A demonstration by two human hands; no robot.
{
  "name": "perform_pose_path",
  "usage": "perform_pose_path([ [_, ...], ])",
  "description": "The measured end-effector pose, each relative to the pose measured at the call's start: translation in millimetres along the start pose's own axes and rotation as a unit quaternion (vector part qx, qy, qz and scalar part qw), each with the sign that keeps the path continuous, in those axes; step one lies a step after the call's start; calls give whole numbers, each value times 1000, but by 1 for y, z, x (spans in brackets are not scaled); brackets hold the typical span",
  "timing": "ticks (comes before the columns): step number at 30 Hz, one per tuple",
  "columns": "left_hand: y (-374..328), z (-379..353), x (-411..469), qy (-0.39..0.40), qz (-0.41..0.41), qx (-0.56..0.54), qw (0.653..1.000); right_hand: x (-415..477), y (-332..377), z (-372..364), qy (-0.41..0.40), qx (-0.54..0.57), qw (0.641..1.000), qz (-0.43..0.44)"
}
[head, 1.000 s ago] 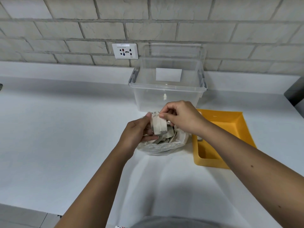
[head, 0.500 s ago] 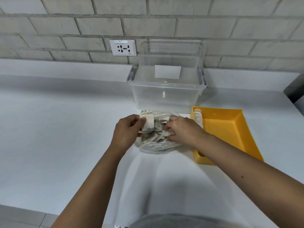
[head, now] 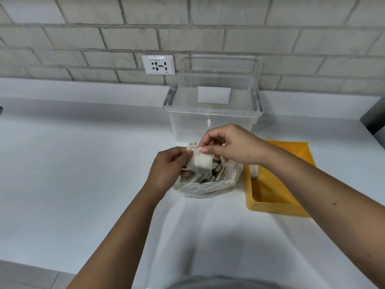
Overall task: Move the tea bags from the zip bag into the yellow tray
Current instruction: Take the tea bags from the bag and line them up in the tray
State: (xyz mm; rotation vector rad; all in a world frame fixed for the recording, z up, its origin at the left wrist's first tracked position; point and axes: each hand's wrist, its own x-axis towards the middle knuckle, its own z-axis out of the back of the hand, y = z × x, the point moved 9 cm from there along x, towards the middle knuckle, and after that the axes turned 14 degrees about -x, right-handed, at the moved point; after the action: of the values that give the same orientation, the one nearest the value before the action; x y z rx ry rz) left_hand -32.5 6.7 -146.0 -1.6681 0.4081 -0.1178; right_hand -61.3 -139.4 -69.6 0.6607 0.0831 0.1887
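Fingers (head: pixel 214 135) — left hand (head: pixel 166 170), right hand (head: pixel 235 144) both pinch tea bag (head: pixel 203 163) | over zip bag (head: pixel 208 187)

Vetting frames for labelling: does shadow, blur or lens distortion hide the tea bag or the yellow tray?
Head view: even light; wide-angle lens bows the brick wall; soft arm shadows on the counter; the tea bag is fairly sharp; only the right forearm covers part of the yellow tray.

hands: left (head: pixel 168 167), right (head: pixel 229 143) pinch tea bag (head: pixel 203 163) | over zip bag (head: pixel 208 185) | yellow tray (head: pixel 275 208) beside
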Motion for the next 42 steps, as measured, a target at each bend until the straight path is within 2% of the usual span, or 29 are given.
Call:
perform_pose_path([
  [4,5,-7,-5,10,48,-64,997,9,-15,-7,-20,1,1000,-17],
  [10,12,-2,-7,10,83,-68,994,15,-22,-10,-72,11,997,-27],
  [14,4,-5,-10,24,50,-49,997,20,-20,-14,-96,25,995,-32],
  [18,-7,22,-5,-62,-14,5,998,18,-29,-26,-129,46,989,-61],
  [22,-8,38,-2,-98,-31,26,994,19,-32,-64,-27,-81,996,-31],
  [25,-4,39,-3,-100,-25,23,994,22,-32,-92,51,-206,977,7],
  [27,-1,37,-4,-95,-20,24,995,23,-31,-100,64,-254,965,24],
  [30,-1,36,-3,-93,-18,25,995,25,-29,-99,52,-264,962,32],
  [35,-6,40,-1,-109,-23,23,994,16,-29,-66,-23,-230,973,13],
  [38,-8,42,-2,-124,-30,22,992,4,-27,-33,-83,-169,982,-10],
  [40,-10,39,-4,-130,-36,22,991,-2,-28,-14,-109,-80,990,-36],
  [42,-12,33,-6,-127,-36,4,991,-7,-31,-9,-108,84,988,-76],
])
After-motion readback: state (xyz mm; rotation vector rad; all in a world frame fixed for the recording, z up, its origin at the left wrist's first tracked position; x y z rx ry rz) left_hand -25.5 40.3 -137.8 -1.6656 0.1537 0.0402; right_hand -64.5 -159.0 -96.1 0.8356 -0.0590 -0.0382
